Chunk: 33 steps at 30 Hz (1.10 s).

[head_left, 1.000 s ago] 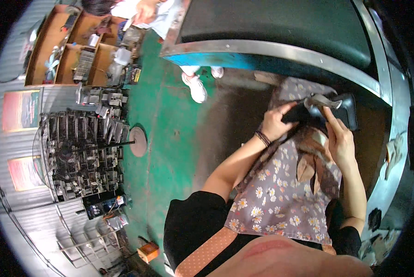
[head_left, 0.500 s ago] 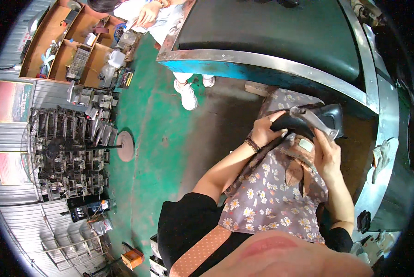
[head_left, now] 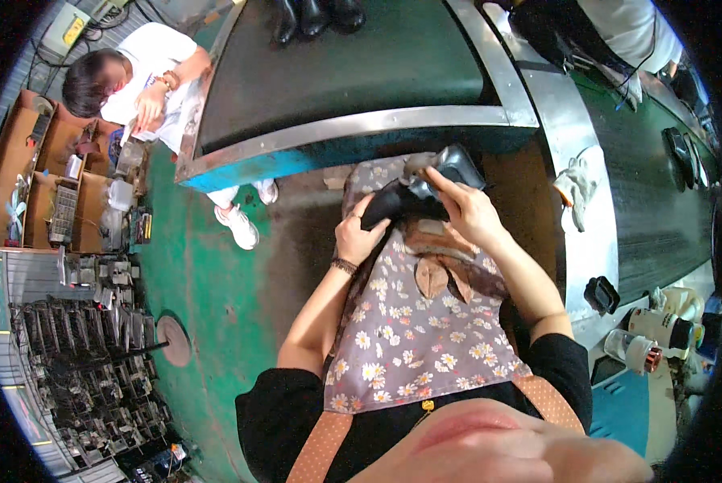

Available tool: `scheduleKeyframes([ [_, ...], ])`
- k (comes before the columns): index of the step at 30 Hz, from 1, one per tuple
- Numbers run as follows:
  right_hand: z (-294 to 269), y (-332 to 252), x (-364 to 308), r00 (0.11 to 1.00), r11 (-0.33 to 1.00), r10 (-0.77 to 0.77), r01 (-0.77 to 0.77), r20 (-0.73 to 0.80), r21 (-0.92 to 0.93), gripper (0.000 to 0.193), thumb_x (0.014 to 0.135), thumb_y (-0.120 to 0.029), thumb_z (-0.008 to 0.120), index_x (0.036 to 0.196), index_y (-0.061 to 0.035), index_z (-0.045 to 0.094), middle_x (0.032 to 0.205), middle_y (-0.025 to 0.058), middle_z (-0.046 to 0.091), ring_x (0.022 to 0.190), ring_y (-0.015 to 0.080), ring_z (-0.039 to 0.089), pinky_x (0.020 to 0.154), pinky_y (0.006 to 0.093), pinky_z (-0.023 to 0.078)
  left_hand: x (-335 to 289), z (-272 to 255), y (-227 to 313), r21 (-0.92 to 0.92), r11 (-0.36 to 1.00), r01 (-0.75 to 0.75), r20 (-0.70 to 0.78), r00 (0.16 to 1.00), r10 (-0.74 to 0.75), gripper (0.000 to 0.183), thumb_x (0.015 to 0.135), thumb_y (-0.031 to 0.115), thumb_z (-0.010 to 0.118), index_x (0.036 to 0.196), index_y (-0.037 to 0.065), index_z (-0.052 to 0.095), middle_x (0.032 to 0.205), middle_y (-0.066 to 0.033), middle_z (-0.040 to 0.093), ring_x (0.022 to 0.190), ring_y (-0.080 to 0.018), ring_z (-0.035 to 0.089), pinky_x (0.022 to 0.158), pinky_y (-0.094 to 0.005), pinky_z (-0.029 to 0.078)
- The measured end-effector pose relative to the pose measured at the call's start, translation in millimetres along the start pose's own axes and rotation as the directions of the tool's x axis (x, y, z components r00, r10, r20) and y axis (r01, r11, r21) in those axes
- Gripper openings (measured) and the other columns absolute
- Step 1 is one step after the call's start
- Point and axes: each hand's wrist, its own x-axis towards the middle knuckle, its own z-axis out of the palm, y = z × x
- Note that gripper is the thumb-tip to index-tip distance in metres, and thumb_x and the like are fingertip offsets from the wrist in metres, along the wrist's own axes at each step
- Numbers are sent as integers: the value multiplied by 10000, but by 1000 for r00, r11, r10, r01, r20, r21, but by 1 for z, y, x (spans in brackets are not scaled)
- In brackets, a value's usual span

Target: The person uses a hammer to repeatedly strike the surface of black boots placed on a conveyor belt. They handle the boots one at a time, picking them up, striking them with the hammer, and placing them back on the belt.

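A black leather shoe or boot (head_left: 390,203) lies across my lap, on the flowered apron (head_left: 425,342). My left hand (head_left: 359,233) is closed on its left end, thumb on the near side and fingers on the far side. At its right part, my right hand (head_left: 467,211) is closed on a grey metal tool (head_left: 416,166), index finger stretched along it. The tool rests against the black leather. Its exact kind is hidden by the hand. Below it, a tan strap (head_left: 437,239) and a brown leather-like flap (head_left: 432,278) lie on the apron.
A metal-edged conveyor (head_left: 361,121) runs ahead, carrying several black boots (head_left: 314,16). A white glove (head_left: 577,187) and small black tray (head_left: 600,295) lie on the right ledge. One co-worker (head_left: 155,88) sits far left, another (head_left: 626,36) far right. Jars (head_left: 633,350) stand lower right.
The view has swung right, bringing more of the right bench into sight. My right hand now covers most of the metal tool, whose long shank showed before. My left hand keeps its hold.
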Motion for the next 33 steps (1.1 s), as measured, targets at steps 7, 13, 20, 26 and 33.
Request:
scheduleKeyframes([
  [7, 32, 16, -63, 853, 920, 157, 57, -498, 387, 558, 948, 14, 475, 1483, -44, 330, 733, -17, 458, 633, 53, 391, 573, 204, 373, -22, -20, -5, -484, 827, 287, 61, 954, -295, 511, 708, 108, 828, 1147, -55, 624, 1040, -100, 697, 924, -149, 654, 858, -290, 511],
  [13, 66, 27, -94, 833, 834, 411, -180, -370, 521, 489, 976, -65, 461, 1446, 0, 341, 1111, 142, 520, 959, 207, 504, 809, 287, 404, -61, -38, -29, -852, 361, 379, 171, 854, -491, 428, 824, 27, 687, 1228, -47, 566, 1166, -123, 647, 1032, -214, 634, 920, -330, 498],
  [20, 62, 23, -71, 915, 888, 386, -331, -123, 320, 427, 955, -123, 530, 1362, -17, 463, 1275, 241, 571, 1165, 396, 566, 967, 407, 458, -23, -79, -25, -983, -89, 159, 179, 743, -645, 379, 907, 151, 640, 1268, 79, 547, 1264, -58, 605, 1154, -275, 574, 969, -525, 485],
  [26, 67, 34, -67, 923, 894, 377, -341, -78, 290, 427, 967, -109, 501, 1382, -27, 441, 1164, 228, 626, 1002, 325, 629, 861, 381, 498, 85, -147, -30, -934, -336, 118, 237, 910, -340, 395, 1017, 174, 444, 1357, -26, 424, 1386, -217, 469, 1248, -390, 496, 1006, -448, 515],
  [33, 57, 17, -46, 891, 858, 453, -447, 40, 253, 391, 952, -96, 500, 1332, -4, 482, 1218, 271, 592, 1119, 427, 584, 945, 428, 469, 231, -218, -111, -828, -407, 387, 560, 607, -563, 501, 963, 190, 572, 1327, -59, 333, 1349, -329, 394, 951, -272, 640, 845, -316, 596],
])
